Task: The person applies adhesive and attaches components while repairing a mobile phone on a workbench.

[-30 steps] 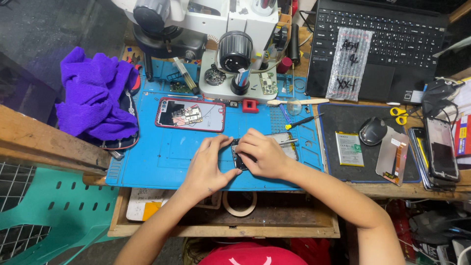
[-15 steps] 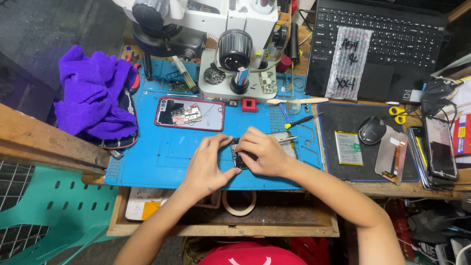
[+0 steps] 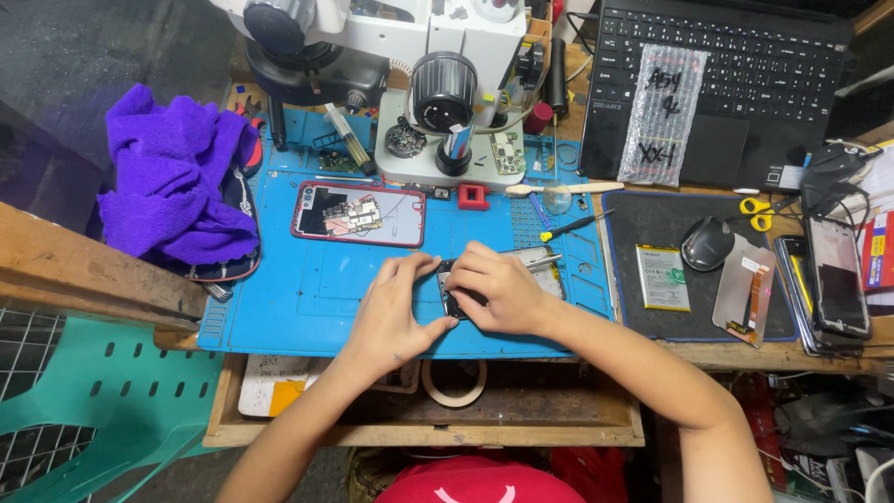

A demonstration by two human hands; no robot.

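Workbench seen from above, as I read it through the head camera. Left hand [image 3: 391, 312] and right hand [image 3: 498, 291] meet over a small dark phone part [image 3: 453, 300], each pinching it from its own side; the part lies on the near-centre of the blue work mat [image 3: 307, 289], mostly hidden by fingers, so I cannot tell its exact kind. Far-left of the hands rests an opened phone in a red frame [image 3: 359, 213], circuit board exposed. At the far edge of the mat stands a white stereo microscope [image 3: 438, 84]. A purple cloth [image 3: 172, 182] is heaped at the left of the mat. To the right lies a dark mat [image 3: 652, 219] carrying a phone battery [image 3: 662, 278], a black mouse [image 3: 708, 244] and a display panel [image 3: 748, 292]; a black laptop [image 3: 726, 56] sits far right with a bubble-wrap bag [image 3: 663, 114] on its keyboard. Yellow-handled scissors [image 3: 759, 212] and stacked phones [image 3: 833, 279] occupy the right edge. Near me, an open wooden drawer [image 3: 521, 410] holds a tape roll [image 3: 453, 382]; a green plastic chair [image 3: 93, 391] stands near left.
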